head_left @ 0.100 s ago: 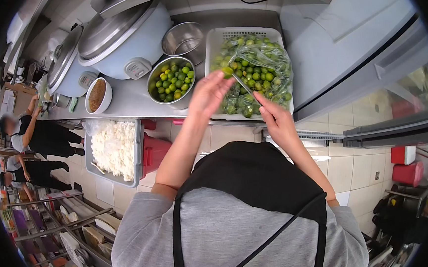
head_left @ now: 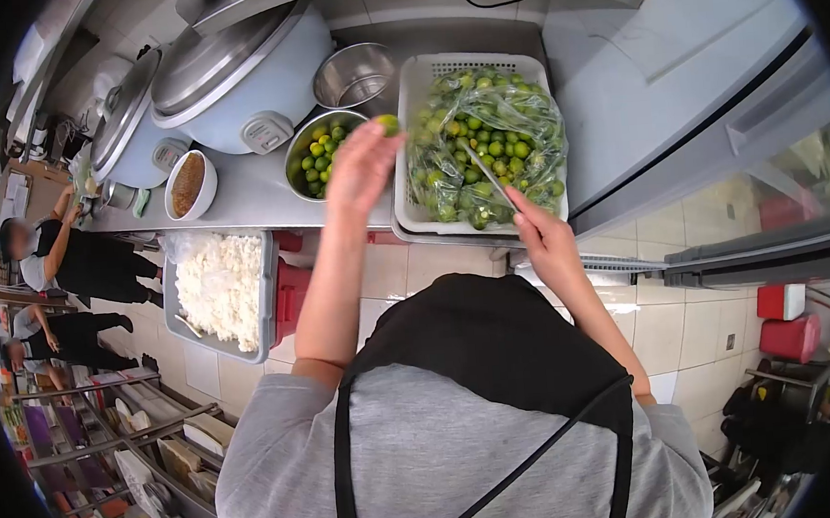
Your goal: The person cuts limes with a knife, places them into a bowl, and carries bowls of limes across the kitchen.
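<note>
My left hand (head_left: 359, 170) is closed on a small green lime (head_left: 387, 124), pinched at the fingertips. It hovers by the right side of a steel pot (head_left: 291, 178), partly covering the green and yellowish limes (head_left: 315, 164) inside. My right hand (head_left: 547, 237) grips a knife (head_left: 489, 171), its blade pointing up and left over a white plastic basket (head_left: 401, 197). Many limes (head_left: 496, 146) fill that basket, partly under a clear plastic bag (head_left: 530, 111).
Beside the pot are a second steel pot (head_left: 326, 82) and a white bowl (head_left: 206, 192) of brown grains. Two large cookers (head_left: 231, 103) line the counter. Below is a grey tub (head_left: 266, 298) of white rice. Two people in black aprons stand far left.
My left hand has moved left with the lime, away from the knife and basket toward the pot. My right hand with the knife has shifted only slightly.
</note>
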Demonstrator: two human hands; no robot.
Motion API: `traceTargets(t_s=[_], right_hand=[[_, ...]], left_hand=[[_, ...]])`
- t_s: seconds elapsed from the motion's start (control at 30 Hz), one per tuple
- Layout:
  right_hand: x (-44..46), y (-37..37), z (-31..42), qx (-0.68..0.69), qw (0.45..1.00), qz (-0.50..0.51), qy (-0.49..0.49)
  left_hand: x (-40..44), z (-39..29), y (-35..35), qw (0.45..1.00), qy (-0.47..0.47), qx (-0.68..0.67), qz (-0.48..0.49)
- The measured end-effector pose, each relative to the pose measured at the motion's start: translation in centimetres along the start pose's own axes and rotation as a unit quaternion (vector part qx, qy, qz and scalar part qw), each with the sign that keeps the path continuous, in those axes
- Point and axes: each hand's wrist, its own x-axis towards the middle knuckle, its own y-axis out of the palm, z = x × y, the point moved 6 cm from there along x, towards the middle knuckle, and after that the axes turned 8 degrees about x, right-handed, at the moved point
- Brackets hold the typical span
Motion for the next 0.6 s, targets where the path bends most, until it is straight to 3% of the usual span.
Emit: traceTargets(t_s=[0.07,0.1,0.13,0.17,0.2,0.23,0.27,0.33,0.37,0.4,0.47,0.53,0.6], right_hand=[[-1.0,-1.3,-1.7,0.037,0.997,-0.038,0.049],[-1.0,-2.0,-1.8,0.029,0.997,-0.044,0.052],[-1.0,-2.7,-2.0,0.022,0.997,-0.05,0.054],[-0.9,-3.3,-2.1,0.018,0.996,-0.06,0.071],[-0.8,-3.8,-2.3,0.017,0.994,-0.07,0.088],[-0.6,-3.9,-2.2,0.002,0.995,-0.076,0.061],[-0.4,-3.9,-2.1,-0.013,0.996,-0.083,0.034],[0.1,-3.8,-0.5,-0.029,0.994,-0.1,-0.045],[0.2,-3.7,0.2,-0.029,0.994,-0.097,-0.049],[0.3,-3.5,0.7,-0.011,0.996,-0.083,-0.016],[0.3,-3.5,1.0,0.007,0.997,-0.07,0.014],[0.2,-3.6,1.0,0.001,0.997,-0.076,-0.007],[-0.2,-3.7,0.4,0.003,0.997,-0.081,0.006]], left_hand=[[-0.3,-3.5,-1.9,0.958,0.052,0.26,-0.109],[-0.1,-3.8,-1.4,0.958,0.055,0.258,-0.109],[-0.4,-6.0,0.2,0.801,0.197,0.546,-0.144],[-1.0,-6.8,2.4,0.54,0.311,0.765,-0.165],[-0.1,-5.2,2.9,0.623,0.281,0.719,-0.123],[0.3,-3.3,4.9,0.619,0.272,0.734,-0.062],[0.5,-1.1,6.8,0.595,0.283,0.752,-0.014],[1.6,3.7,9.4,0.511,0.214,0.826,0.102],[3.1,6.3,8.9,0.384,0.238,0.887,0.091],[3.5,6.7,9.2,0.384,0.239,0.887,0.087],[4.5,7.6,9.0,0.325,0.185,0.924,0.074],[4.8,7.9,8.8,0.318,0.192,0.925,0.077],[4.4,7.4,8.1,0.443,0.211,0.866,0.091]])
